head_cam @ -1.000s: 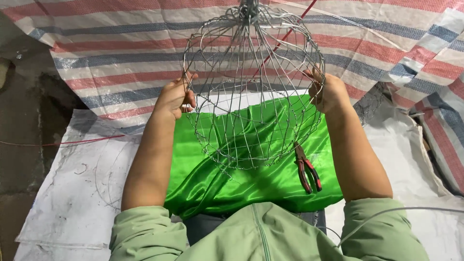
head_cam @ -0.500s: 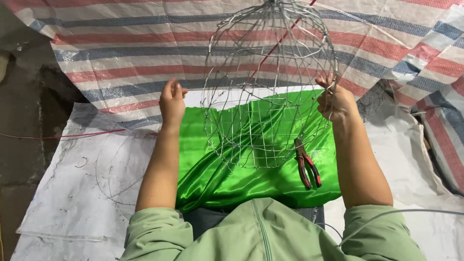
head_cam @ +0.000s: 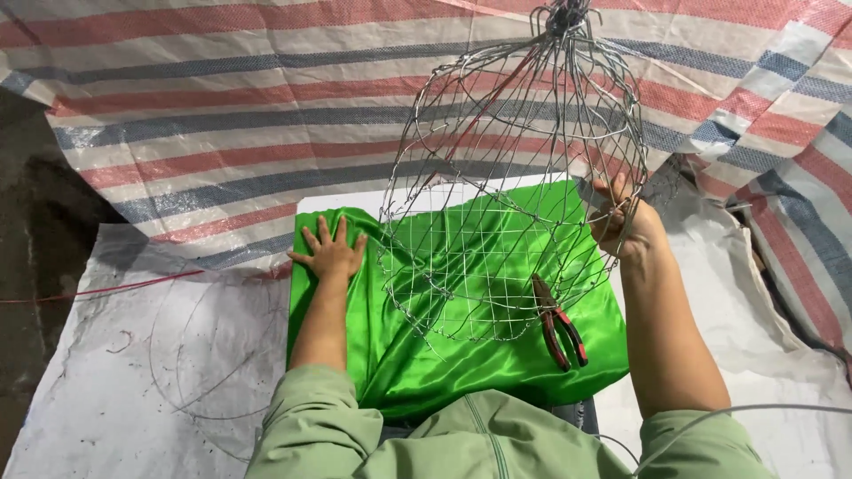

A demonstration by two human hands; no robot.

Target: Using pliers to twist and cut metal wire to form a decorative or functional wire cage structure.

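A round wire frame (head_cam: 524, 177), shaped like a lantern cage, hangs tilted above a shiny green cloth (head_cam: 444, 355). My right hand (head_cam: 621, 222) grips the frame's right side, fingers curled round its wires. My left hand (head_cam: 330, 250) lies flat with spread fingers on the cloth's far left corner, holding nothing. Red-handled pliers (head_cam: 557, 321) lie on the cloth under the frame, near my right forearm.
A striped red, blue and white tarp (head_cam: 222, 115) covers the ground ahead. White sheeting (head_cam: 115, 390) lies to both sides, with loose wire loops (head_cam: 191, 372) on the left. A thin wire (head_cam: 737, 412) arcs over my right sleeve.
My left hand has let go of the frame and dropped flat onto the green cloth. The frame has swung to the right and tilted, held only by my right hand.
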